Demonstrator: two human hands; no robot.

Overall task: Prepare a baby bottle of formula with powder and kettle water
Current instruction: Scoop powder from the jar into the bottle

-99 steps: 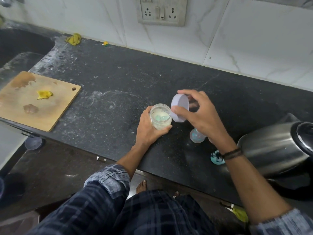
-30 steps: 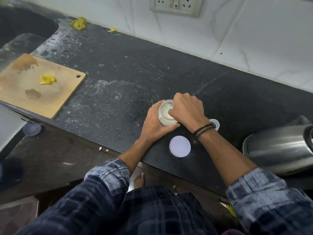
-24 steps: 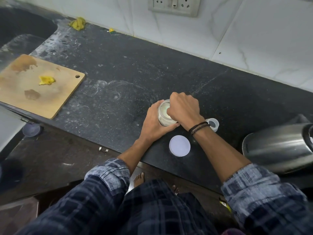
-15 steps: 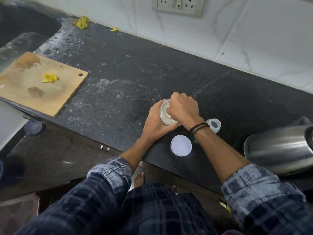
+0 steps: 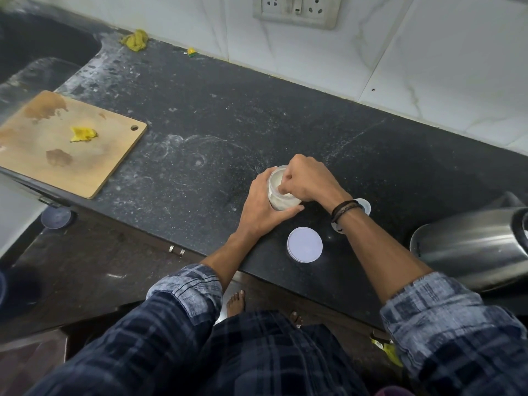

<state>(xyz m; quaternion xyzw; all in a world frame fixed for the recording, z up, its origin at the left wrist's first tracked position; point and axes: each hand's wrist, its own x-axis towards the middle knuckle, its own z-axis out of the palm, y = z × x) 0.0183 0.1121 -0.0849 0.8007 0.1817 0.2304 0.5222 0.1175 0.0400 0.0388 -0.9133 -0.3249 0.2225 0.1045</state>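
My left hand [image 5: 261, 208] is wrapped around a small clear jar of white formula powder [image 5: 281, 200], which stands on the black counter [image 5: 217, 132]. The fingertips of my right hand [image 5: 310, 181] are pinched together inside the jar's mouth. The pale green scoop that lay in the powder is hidden under them. The jar's white lid [image 5: 305, 244] lies flat near the counter's front edge. The open baby bottle [image 5: 365, 206] stands just behind my right wrist, mostly covered by it. A steel kettle [image 5: 468, 247] sits at the right edge.
At the left, a wooden cutting board [image 5: 63, 141] with a yellow scrap overhangs the counter. A dark sink [image 5: 34, 52] lies behind it. A yellow cloth [image 5: 135, 40] rests by the tiled wall, under a socket plate [image 5: 297, 8]. White powder dusts the counter.
The lid left my right hand and lies on the counter. That hand went to the jar, and its fingers have since sunk deeper, covering the green scoop. My left hand has kept its hold.
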